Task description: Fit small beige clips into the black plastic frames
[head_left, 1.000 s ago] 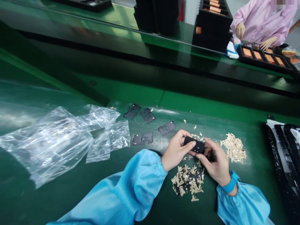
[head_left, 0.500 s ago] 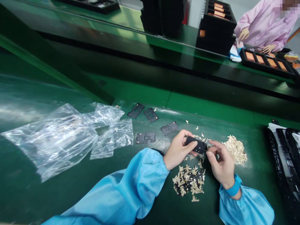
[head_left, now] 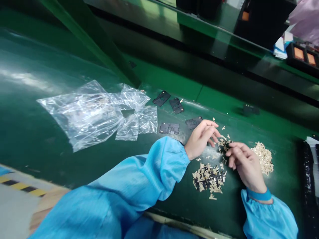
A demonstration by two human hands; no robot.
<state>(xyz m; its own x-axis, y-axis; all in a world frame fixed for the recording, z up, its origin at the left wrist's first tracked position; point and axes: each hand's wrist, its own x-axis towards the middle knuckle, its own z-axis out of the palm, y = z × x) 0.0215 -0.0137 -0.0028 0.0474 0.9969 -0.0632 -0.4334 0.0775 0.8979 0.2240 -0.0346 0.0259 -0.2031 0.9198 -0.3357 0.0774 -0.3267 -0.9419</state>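
My left hand is empty, its fingers loosely bent and apart, beside a black flat part. Fingers of my right hand are pinched at a small dark thing too blurred to name, over scattered beige pieces. A blurred black part shows beyond my hands; I cannot tell whether it touches the green surface. Below my hands is a pile of mixed beige and black pieces. Next to my right hand is a beige pile.
Clear plastic bags lie at the left. More black flat parts rest left of my left hand. A green beam slants across the upper left. Black packaging stands at the right edge; trays and a person's pink sleeve are beyond.
The black part has left my left hand, and a blurred one now shows farther off. My hands have moved apart. The view has shifted, bringing the near table edge and striped floor into sight.
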